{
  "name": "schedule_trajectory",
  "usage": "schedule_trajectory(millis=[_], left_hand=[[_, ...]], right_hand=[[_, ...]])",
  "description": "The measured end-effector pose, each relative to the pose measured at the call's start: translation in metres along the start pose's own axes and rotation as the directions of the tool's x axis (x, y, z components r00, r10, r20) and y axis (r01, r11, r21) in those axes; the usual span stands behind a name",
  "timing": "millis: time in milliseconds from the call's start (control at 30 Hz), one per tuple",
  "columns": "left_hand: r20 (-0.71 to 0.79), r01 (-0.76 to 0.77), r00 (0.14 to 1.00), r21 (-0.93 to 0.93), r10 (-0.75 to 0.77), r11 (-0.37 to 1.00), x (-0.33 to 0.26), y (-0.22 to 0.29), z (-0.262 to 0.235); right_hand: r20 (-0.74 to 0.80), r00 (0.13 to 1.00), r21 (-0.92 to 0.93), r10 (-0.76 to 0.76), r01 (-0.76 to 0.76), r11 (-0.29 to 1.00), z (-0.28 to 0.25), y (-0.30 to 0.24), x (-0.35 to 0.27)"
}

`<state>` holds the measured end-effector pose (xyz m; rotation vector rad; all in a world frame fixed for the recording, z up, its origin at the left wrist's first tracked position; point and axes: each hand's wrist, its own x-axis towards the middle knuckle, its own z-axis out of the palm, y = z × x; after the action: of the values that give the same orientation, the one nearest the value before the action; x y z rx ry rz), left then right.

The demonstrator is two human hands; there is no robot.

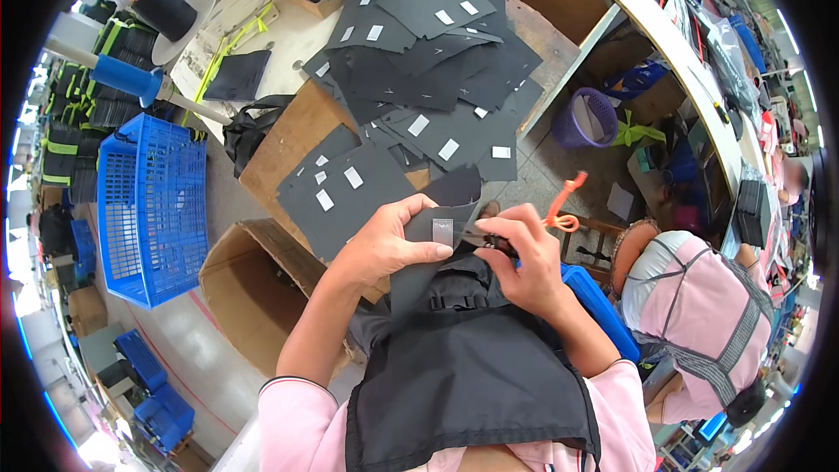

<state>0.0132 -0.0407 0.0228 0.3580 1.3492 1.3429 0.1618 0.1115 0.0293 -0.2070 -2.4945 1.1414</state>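
A: Start with the biggest thing. What's the wooden table (pixel 288 144) doing under all that?

B: It carries a loose heap of cut black pieces (pixel 428 52), each with a small white tag, fanned out so that single ones lie within arm's reach. To its left stands a blue plastic crate (pixel 150 210), and an open cardboard box (pixel 253 288) sits below the table's edge, close to the person's left elbow

A: And across the lap?

B: A black fabric article with a buckle strap (pixel 454 358), draped over the knees, probably so the work stays close under the eyes

A: Who's the other figure?

B: A co-worker in a pink and grey top (pixel 699 306) sits to the right, bent away, well apart from these hands. A purple basket (pixel 587 118) stands on the floor beyond

A: Now the hands

B: The left hand (pixel 389 249) is closed on a black fabric piece (pixel 437 210), thumb on top, pinching it just beside its white tag (pixel 443 232), which holds the tag flat and facing up. The piece stands raised above the lap, between the two hands

A: The right one?

B: The right hand (pixel 524 267) is curled narrow around small snips with an orange loop handle (pixel 564 205); the tip meets the tag's edge. I cannot tell whether the blades are parted
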Motion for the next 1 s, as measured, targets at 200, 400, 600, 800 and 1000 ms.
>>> schedule_trajectory(millis=[200, 400, 600, 800, 1000], left_hand=[[-0.021, -0.003, 1.000, 0.055, 0.004, 0.998, -0.003, 0.013, 0.009], [-0.093, -0.016, 0.996, 0.028, 0.018, 0.999, -0.008, 0.011, 0.011], [-0.104, -0.034, 0.994, 0.108, 0.046, 0.994, -0.008, 0.012, 0.014], [-0.084, -0.033, 0.996, 0.136, 0.044, 0.990, -0.006, 0.010, 0.015], [-0.074, -0.003, 0.997, 0.190, 0.018, 0.982, -0.003, 0.012, 0.015]], right_hand=[[0.018, 0.985, -0.135, -0.170, 0.171, 0.976, 0.004, 0.012, 0.009], [-0.110, 0.979, -0.053, -0.174, 0.169, 0.984, 0.005, 0.015, 0.006], [-0.006, 0.990, -0.064, -0.144, 0.143, 0.988, 0.004, 0.011, 0.009], [-0.041, 0.979, -0.118, -0.200, 0.194, 0.974, 0.006, 0.012, 0.007], [-0.211, 0.969, -0.036, -0.130, 0.125, 0.992, 0.005, 0.008, 0.001]])
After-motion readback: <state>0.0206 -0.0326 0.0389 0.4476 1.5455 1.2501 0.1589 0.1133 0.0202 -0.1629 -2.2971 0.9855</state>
